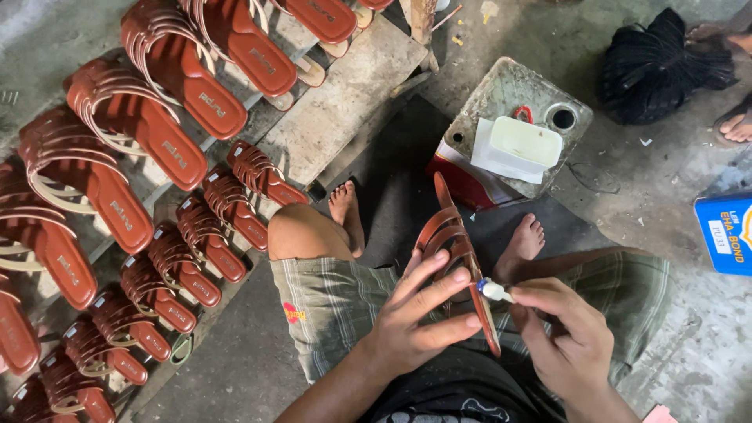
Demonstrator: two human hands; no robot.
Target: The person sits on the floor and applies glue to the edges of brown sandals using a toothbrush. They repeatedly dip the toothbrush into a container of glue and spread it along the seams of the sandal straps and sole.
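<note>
My left hand (419, 313) grips a brown strappy sandal (458, 251), held on edge over my lap with its straps facing left. Against the sandal's sole edge, my right hand (568, 337) presses the white tip of a small applicator (493, 291). Both hands meet just above my plaid shorts (329, 301). My bare feet (346, 211) rest on the dark floor beyond the sandal.
Rows of finished brown sandals (141, 125) lie on wooden boards (345, 102) at the left. A dirty metal can with a white plastic tub (521, 145) on it stands ahead. A black bag (658, 66), another person's foot (736, 125) and a blue box (724, 231) sit at the right.
</note>
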